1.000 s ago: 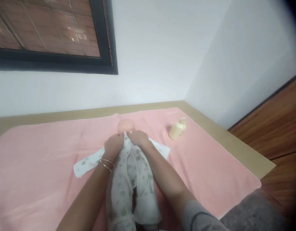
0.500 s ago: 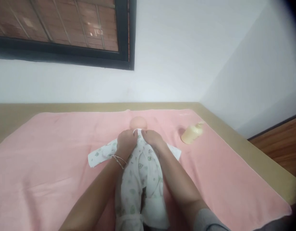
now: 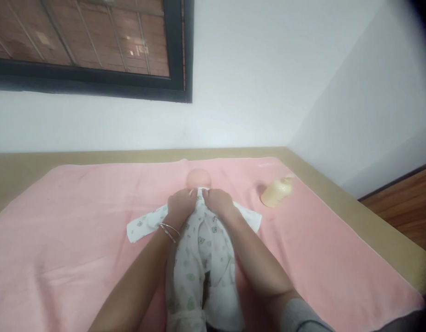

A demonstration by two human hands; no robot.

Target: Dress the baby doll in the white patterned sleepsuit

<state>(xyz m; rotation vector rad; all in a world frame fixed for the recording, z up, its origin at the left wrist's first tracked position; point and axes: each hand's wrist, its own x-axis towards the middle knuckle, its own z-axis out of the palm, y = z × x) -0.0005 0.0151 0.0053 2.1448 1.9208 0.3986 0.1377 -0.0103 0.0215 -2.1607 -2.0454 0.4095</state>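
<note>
A baby doll lies on its back, its bald head [image 3: 198,178] pointing away from me. White baby pajamas [image 3: 201,242] with a green leaf and animal print cover its body, sleeves spread out to both sides and legs toward me. At the neckline, my left hand [image 3: 181,204] pinches the cloth from the left. My right hand [image 3: 219,202] grips the same collar from the right, close to the left one. Bangles hang on my left wrist. Both hands hide the doll's neck and upper chest.
A pink blanket [image 3: 85,221] is spread beneath the doll over a tan surface [image 3: 354,226]. To the right, a pale yellow bottle [image 3: 277,192] lies on its side. Behind stand a white wall [image 3: 251,92] and a dark-framed window [image 3: 130,83].
The hands and collar have shifted very slightly toward me, with both hands keeping their hold. The camera view has tilted a little. The bottle has stayed put.
</note>
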